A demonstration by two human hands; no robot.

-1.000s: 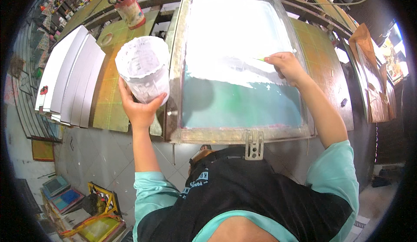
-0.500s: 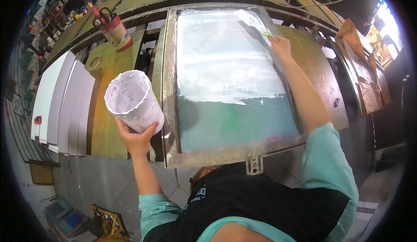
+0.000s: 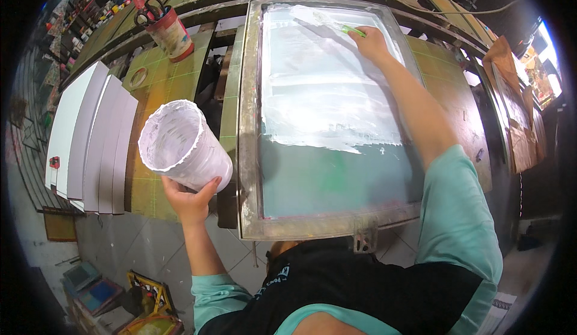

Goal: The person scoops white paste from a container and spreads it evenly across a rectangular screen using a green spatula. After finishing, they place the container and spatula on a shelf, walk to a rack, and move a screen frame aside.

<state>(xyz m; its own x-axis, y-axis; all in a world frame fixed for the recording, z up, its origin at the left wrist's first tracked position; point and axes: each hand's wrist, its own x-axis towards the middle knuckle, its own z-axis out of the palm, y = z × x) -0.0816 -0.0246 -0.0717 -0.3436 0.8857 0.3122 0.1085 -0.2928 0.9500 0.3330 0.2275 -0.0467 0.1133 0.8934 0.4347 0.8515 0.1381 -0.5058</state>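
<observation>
My left hand (image 3: 189, 200) grips a paint-smeared white tub (image 3: 201, 152), tilted a little, to the left of a metal-framed screen (image 3: 336, 179). My right hand (image 3: 371, 42) is closed on a green-handled scraper (image 3: 352, 30) near the screen's upper edge, its blade coated in white paste. A thick, uneven white layer (image 3: 327, 112) covers the upper and middle part of the mesh, while the lower band shows blue-grey with a faint green patch.
A stack of white boards (image 3: 75, 137) stands at left. Behind are a cup (image 3: 174, 43) with scissors and a tape roll (image 3: 138, 78). Yellow-green printing boards (image 3: 442, 100) flank the screen. Brown paper-covered panels (image 3: 511, 124) lean at right. Framed screens (image 3: 96, 287) lie low at lower left.
My right hand has moved up the screen with the scraper, from the middle toward the upper edge, then slightly left. My left hand and the tub sit lower and further left in the picture.
</observation>
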